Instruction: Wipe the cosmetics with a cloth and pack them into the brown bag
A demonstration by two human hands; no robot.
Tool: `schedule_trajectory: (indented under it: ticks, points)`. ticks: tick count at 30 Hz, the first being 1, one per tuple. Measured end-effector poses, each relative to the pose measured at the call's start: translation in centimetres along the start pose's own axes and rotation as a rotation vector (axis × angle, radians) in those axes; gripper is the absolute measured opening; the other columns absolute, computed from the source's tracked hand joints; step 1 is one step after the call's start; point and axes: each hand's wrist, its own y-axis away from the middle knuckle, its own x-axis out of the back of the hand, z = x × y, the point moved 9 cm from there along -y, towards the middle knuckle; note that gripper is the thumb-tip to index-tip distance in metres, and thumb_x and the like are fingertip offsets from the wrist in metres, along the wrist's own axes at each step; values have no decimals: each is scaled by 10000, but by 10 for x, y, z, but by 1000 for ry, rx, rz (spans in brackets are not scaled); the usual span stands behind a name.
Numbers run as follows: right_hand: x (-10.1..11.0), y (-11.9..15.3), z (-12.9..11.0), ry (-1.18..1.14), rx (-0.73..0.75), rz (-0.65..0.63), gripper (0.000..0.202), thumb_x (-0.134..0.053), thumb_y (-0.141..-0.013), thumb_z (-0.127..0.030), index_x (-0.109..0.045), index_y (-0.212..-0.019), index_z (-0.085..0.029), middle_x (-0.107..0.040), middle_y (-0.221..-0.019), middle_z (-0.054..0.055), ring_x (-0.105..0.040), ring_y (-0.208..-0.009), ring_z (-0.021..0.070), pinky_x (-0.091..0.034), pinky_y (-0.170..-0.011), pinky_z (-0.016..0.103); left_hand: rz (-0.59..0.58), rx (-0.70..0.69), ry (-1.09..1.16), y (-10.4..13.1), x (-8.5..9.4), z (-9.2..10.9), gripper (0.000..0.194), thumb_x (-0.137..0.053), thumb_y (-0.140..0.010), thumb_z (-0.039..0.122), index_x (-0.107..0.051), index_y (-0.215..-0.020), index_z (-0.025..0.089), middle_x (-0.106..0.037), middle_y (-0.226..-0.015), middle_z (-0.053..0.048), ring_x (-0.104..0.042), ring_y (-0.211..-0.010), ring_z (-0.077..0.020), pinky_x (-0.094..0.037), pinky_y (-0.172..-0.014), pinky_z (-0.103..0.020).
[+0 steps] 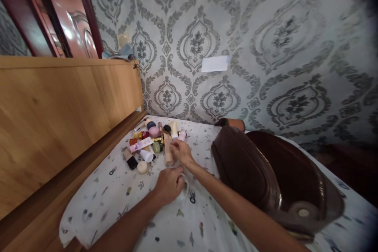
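Note:
My right hand (182, 152) reaches into the near side of a pile of cosmetics, its fingers bent together against a beige tube (168, 151). What those fingers pinch, if anything, is hidden. Closer to me, my left hand (169, 185) is curled closed just above the sheet. Something clear and blurred shows beside its fingers, too faint to name. Left of the tube lie a white-capped tube (146, 155), a small round cream jar (142, 167), a bottle with a black cap (130, 158) and a pink-and-white tube (141, 144). A pink rounded item (154, 131) sits farther back.
A large dark brown leather bag (242, 169) lies unzipped to the right, with a brown-orange rolled item (235, 124) behind it. On the left rises a wooden bed board (71, 98). The patterned sheet (118, 197) ends at a patterned wall (189, 94).

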Motion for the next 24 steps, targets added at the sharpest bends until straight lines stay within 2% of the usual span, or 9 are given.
schedule_trajectory:
  ticks: [4,12,18,24]
  points:
    - [-1,-39,-4,180,11,44,281,-580,-964,-320,-612,-1195,-161,-621,-1242,95,-599,-1136,241,-492,-975,476,-57,-42,-75,0,-4,6,194,-461,-819,140,-635,-888,190,-724,-806,-56,-662,-745,-219,-433,-678,-307]
    - [-17,-91,-29,407,202,46,375,-587,-958,-321,-552,-1306,-187,-533,-1377,108,-520,-1251,282,-436,-1039,528,-153,-132,-155,-2,-8,15,192,-473,-851,225,-617,-974,189,-749,-901,-76,-695,-783,-252,-475,-680,-341]
    - [-21,-106,-31,527,228,-34,346,-603,-947,-351,-591,-1237,-164,-592,-1282,101,-560,-1194,274,-456,-1009,524,-181,-158,-167,0,-8,17,181,-477,-856,246,-602,-972,185,-749,-932,-80,-705,-795,-263,-489,-657,-350]
    - [-16,-105,-33,588,260,-213,320,-613,-937,-376,-618,-1172,-159,-619,-1220,91,-591,-1126,253,-481,-970,494,-195,-167,-157,0,-10,14,167,-491,-848,238,-593,-973,192,-749,-939,-76,-706,-778,-255,-507,-660,-353]
